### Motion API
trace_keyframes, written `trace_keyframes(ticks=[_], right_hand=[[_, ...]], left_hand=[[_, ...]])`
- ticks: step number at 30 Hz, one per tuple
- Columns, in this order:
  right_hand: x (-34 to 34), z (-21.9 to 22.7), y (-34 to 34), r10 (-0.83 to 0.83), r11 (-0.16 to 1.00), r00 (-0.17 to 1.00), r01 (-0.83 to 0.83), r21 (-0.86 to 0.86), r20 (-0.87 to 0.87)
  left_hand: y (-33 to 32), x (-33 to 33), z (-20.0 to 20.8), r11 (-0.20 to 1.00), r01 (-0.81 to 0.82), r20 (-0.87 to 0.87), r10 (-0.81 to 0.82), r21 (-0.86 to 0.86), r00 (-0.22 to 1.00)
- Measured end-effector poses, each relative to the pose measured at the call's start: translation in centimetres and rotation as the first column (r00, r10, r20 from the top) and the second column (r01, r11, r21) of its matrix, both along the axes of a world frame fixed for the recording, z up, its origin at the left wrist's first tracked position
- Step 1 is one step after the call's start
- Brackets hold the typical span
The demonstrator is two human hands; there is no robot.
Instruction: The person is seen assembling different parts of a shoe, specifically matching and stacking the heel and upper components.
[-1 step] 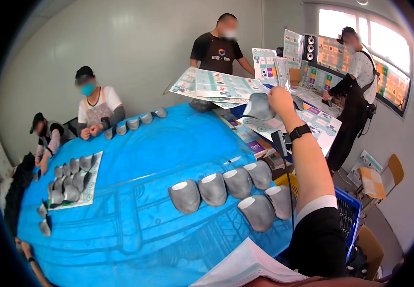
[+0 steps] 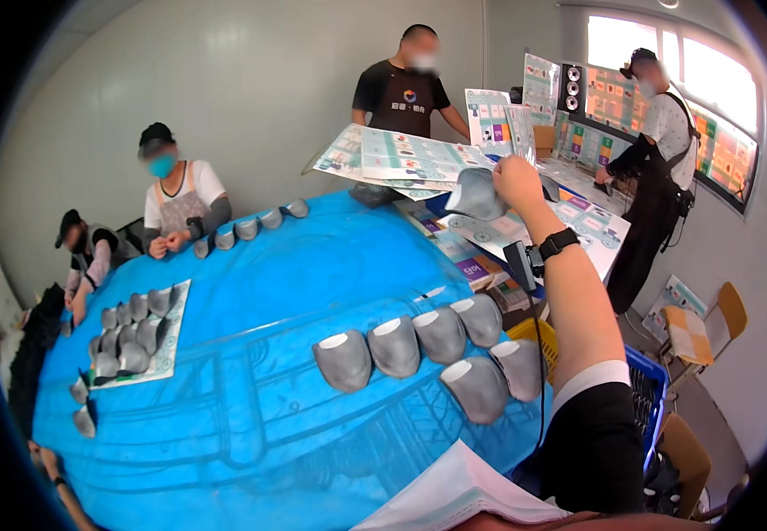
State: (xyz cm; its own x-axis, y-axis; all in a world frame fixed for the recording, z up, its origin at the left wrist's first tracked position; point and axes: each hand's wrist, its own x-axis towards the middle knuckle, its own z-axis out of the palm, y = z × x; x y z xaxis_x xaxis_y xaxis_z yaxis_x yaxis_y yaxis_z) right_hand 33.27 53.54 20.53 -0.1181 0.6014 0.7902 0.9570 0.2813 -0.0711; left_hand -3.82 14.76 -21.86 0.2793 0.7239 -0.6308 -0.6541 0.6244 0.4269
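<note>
My right hand (image 2: 518, 181) is stretched out over the far right of the blue-covered table (image 2: 268, 292) and is shut on a grey rounded shell piece (image 2: 476, 195), held up in the air. A black watch sits on that wrist. Several more grey shell pieces (image 2: 419, 341) stand in two rows on the near right of the table, below my forearm. A white printed sheet (image 2: 463, 496) lies at the lower edge. My left hand is out of the picture.
More grey shells rest on a printed sheet (image 2: 131, 332) at the left and in a row at the far edge (image 2: 250, 226). A standing person (image 2: 405, 80) holds printed sheets (image 2: 401, 155). Two people sit at left; another stands by the window (image 2: 658, 150). A blue crate (image 2: 644, 389) and a chair (image 2: 711, 323) are on the right.
</note>
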Motion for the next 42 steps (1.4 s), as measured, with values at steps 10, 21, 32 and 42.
trace_keyframes(ticks=[10,21,32,42], right_hand=[[-5.4,-1.5,-17.4,0.370,0.869,0.907,-0.415,-0.271,-0.202],[-13.5,-13.3,-27.1,0.443,0.867,0.848,-0.487,-0.100,-0.290],[-14.9,-24.5,-27.7,0.132,0.702,0.193,-0.711,-0.046,-0.972],[-12.4,-23.4,-31.7,0.084,0.988,0.913,-0.129,-0.085,-0.399]], left_hand=[[-7.3,-1.9,1.0,0.992,0.094,-0.006,-0.093,0.089,0.996],[-12.8,-2.4,5.2,0.900,0.186,-0.099,-0.160,0.394,0.982],[-14.2,-4.2,4.7,0.830,-0.028,0.065,-0.010,0.558,0.998],[-12.9,-2.5,6.2,0.788,0.092,0.010,-0.124,0.608,0.992]])
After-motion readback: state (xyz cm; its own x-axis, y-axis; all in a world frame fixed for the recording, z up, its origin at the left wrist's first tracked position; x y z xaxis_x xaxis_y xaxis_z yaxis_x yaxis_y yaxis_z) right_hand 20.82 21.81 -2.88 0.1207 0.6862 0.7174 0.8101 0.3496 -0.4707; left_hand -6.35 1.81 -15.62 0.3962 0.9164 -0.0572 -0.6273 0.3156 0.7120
